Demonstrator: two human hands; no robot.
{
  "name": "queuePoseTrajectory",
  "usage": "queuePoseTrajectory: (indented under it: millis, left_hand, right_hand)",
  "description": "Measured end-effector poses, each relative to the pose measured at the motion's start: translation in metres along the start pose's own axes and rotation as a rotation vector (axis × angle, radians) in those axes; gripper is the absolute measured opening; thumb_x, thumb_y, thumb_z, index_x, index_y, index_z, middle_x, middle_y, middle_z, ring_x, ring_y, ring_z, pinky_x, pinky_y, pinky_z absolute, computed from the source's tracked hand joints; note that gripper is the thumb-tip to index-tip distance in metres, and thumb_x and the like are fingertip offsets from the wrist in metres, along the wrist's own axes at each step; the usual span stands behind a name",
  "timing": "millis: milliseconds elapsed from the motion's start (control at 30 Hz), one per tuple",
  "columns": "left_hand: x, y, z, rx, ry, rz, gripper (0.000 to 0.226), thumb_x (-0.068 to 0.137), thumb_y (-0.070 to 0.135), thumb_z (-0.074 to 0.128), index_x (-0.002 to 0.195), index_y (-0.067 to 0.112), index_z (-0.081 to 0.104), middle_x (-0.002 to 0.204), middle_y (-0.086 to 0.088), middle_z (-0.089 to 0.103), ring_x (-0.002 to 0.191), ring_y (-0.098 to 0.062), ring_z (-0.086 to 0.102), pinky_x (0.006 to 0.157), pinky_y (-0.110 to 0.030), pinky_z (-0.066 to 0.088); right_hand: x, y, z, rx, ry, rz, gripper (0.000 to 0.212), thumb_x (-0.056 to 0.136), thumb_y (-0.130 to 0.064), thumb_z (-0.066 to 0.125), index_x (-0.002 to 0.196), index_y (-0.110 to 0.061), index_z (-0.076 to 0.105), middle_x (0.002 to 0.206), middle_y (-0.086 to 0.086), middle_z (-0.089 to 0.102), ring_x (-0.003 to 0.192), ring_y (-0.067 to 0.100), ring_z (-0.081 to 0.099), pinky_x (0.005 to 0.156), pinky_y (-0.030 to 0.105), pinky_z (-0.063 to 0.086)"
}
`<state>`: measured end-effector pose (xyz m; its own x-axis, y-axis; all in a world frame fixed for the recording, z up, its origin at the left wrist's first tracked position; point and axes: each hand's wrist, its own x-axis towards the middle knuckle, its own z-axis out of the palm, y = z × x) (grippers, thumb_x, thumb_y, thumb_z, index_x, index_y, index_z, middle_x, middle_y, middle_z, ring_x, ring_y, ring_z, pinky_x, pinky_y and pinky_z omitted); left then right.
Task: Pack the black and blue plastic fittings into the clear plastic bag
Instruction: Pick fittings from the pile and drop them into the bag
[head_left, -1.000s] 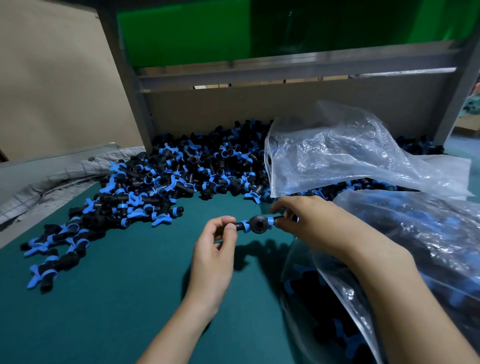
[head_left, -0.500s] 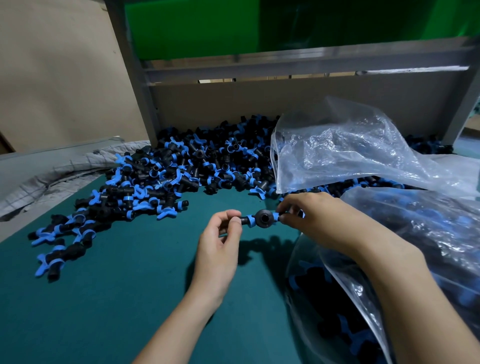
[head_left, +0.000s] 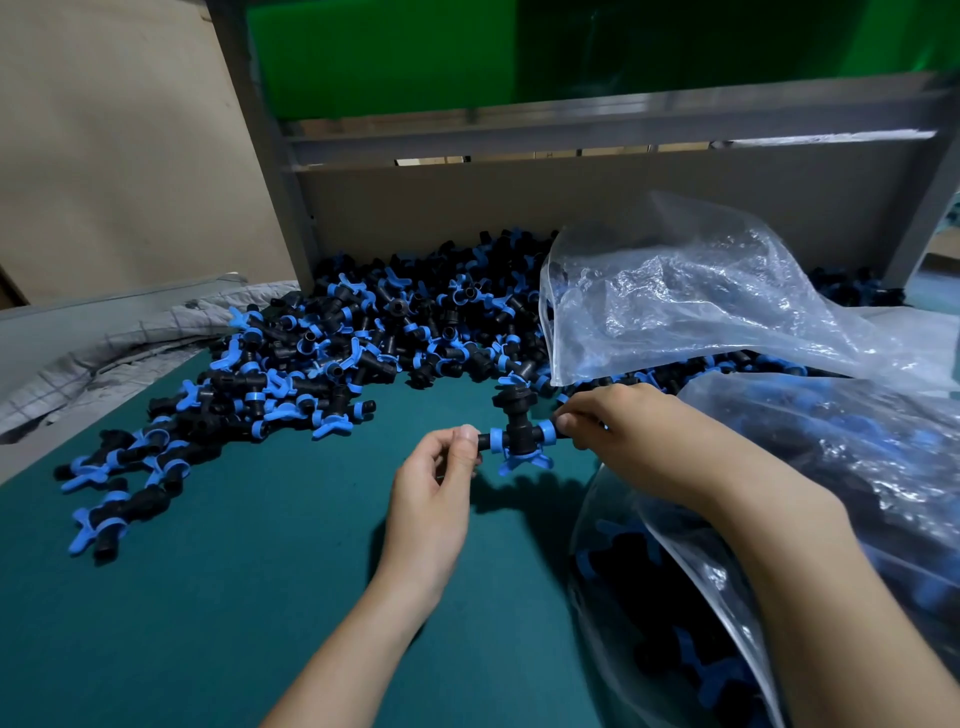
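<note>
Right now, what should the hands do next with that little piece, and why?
Probably the left hand lets go and the right hand drops the fitting into the clear bag. Both hands pinch its ends, and the part-filled bag lies under the right forearm.

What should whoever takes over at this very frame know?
Hands: the left hand has a pinch grip on the left end of one fitting; the right hand pinches its right end. The fitting is held above the mat.
The bag lies lower right, under the right forearm, partly filled with fittings.
The pile of loose fittings sits at the back of the mat; a spare bag lies on its right part.
Done: part packed. Left: bag this fitting, then the pile.
</note>
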<state>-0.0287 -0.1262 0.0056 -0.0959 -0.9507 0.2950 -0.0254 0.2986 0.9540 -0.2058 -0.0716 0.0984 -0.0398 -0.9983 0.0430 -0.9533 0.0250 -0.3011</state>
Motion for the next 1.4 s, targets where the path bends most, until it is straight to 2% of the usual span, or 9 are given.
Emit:
queuePoseTrajectory:
  millis: [133, 300, 400, 633, 933, 1133, 1300, 1400]
  left_hand:
    - [0.0001, 0.0004, 0.0001, -0.016, 0.003, -0.019, 0.033, 0.099, 0.037, 0.051, 0.085, 0.011, 0.066, 0.065, 0.015, 0.064, 0.064, 0.002, 0.057, 0.062, -0.010, 0.043]
    - [0.0009, -0.0011, -0.0008, -0.027, 0.005, -0.048, 0.038, 0.097, 0.044, 0.050, 0.085, 0.012, 0.067, 0.066, 0.012, 0.065, 0.064, -0.001, 0.057, 0.061, -0.011, 0.044]
    - [0.0006, -0.0012, -0.0010, -0.057, -0.008, -0.053, 0.036, 0.096, 0.043, 0.051, 0.086, 0.012, 0.066, 0.068, 0.010, 0.066, 0.064, -0.002, 0.058, 0.063, -0.013, 0.045]
    - [-0.0001, 0.0035, -0.0016, -0.168, -0.033, -0.012, 0.012, 0.097, 0.024, 0.057, 0.102, 0.019, 0.066, 0.083, 0.009, 0.069, 0.074, -0.002, 0.061, 0.070, -0.014, 0.049]
    - [-0.0004, 0.0059, -0.0027, -0.164, -0.056, 0.023, 0.012, 0.097, 0.020, 0.058, 0.105, 0.023, 0.066, 0.090, 0.008, 0.069, 0.079, -0.006, 0.062, 0.075, -0.019, 0.050]
    - [0.0000, 0.0054, -0.0022, -0.171, -0.051, 0.020, 0.012, 0.098, 0.018, 0.057, 0.105, 0.021, 0.066, 0.084, 0.015, 0.069, 0.076, -0.004, 0.061, 0.072, -0.015, 0.049]
    - [0.0015, 0.0046, -0.0021, -0.196, -0.030, 0.000, 0.012, 0.098, 0.017, 0.056, 0.104, 0.019, 0.067, 0.086, 0.008, 0.071, 0.075, -0.002, 0.062, 0.067, -0.012, 0.047]
    - [0.0016, 0.0030, -0.0032, -0.183, -0.031, -0.011, 0.012, 0.098, 0.019, 0.057, 0.104, 0.021, 0.067, 0.086, 0.010, 0.072, 0.073, -0.001, 0.063, 0.067, -0.012, 0.047]
  right_hand:
    - [0.0002, -0.0002, -0.0002, 0.022, -0.004, 0.009, 0.033, 0.106, -0.034, 0.037, 0.100, -0.019, 0.066, 0.093, -0.001, 0.069, 0.087, 0.020, 0.061, 0.083, 0.042, 0.052]
    - [0.0018, 0.0001, 0.0006, 0.039, -0.004, 0.013, 0.033, 0.106, -0.035, 0.037, 0.098, -0.020, 0.065, 0.092, -0.005, 0.069, 0.086, 0.018, 0.061, 0.083, 0.040, 0.052]
    - [0.0019, 0.0005, 0.0014, 0.046, -0.001, 0.012, 0.031, 0.106, -0.035, 0.038, 0.099, -0.022, 0.065, 0.093, -0.004, 0.069, 0.087, 0.018, 0.061, 0.083, 0.041, 0.052]
    - [0.0008, 0.0003, 0.0019, 0.057, 0.002, 0.009, 0.020, 0.102, -0.037, 0.048, 0.114, -0.032, 0.063, 0.102, -0.004, 0.066, 0.095, 0.017, 0.059, 0.086, 0.040, 0.051]
    - [0.0010, 0.0028, 0.0038, 0.082, 0.018, 0.003, 0.011, 0.099, -0.035, 0.052, 0.107, -0.032, 0.059, 0.093, -0.010, 0.061, 0.088, 0.014, 0.057, 0.083, 0.040, 0.050]
    - [0.0015, 0.0031, 0.0040, 0.076, 0.027, -0.007, 0.013, 0.100, -0.036, 0.052, 0.109, -0.031, 0.060, 0.093, -0.009, 0.063, 0.088, 0.014, 0.058, 0.082, 0.039, 0.050]
    - [0.0030, 0.0032, 0.0046, 0.071, 0.044, -0.025, 0.017, 0.100, -0.038, 0.052, 0.111, -0.031, 0.063, 0.096, -0.009, 0.064, 0.089, 0.013, 0.058, 0.082, 0.036, 0.050]
    - [0.0030, 0.0034, 0.0047, 0.062, 0.044, -0.034, 0.018, 0.100, -0.038, 0.052, 0.112, -0.031, 0.064, 0.097, -0.010, 0.064, 0.089, 0.012, 0.058, 0.082, 0.034, 0.050]
